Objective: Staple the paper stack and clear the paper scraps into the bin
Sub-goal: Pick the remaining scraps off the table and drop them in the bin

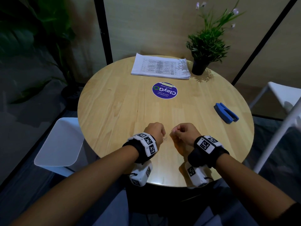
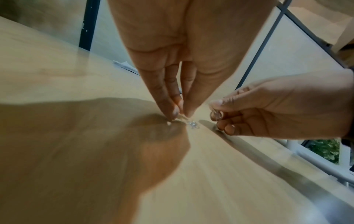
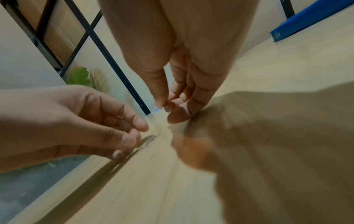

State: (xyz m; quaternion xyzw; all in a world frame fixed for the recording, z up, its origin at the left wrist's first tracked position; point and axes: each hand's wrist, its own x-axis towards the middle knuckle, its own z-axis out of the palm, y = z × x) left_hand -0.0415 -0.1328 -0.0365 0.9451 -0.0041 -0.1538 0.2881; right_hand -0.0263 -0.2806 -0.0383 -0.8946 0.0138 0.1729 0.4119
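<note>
paper stack [image 1: 161, 67] lay flat at table's [image 1: 114, 111] far edge, long axis left-right; stapler [image 1: 226, 113] at right, mouth pointing near-right. left hand [image 1: 154, 130] pinched scraps [image 2: 192, 123] on tabletop; right hand [image 1: 185, 131], fingers curled, pinched a small clear scrap [image 2: 216, 115].

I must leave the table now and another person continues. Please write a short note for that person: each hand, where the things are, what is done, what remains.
Left hand: fingertips pinch a small clear scrap on the round wooden table, more tiny clear bits beside it.
Right hand: pinches another small clear scrap.
White printed paper stack: far side of the table, next to the potted green plant. Whether it is stapled cannot be seen.
Blue stapler: right side of the table, untouched.
White bin: on the floor, left of the table.
Left: drop the scraps into the bin, check the stack.
</note>
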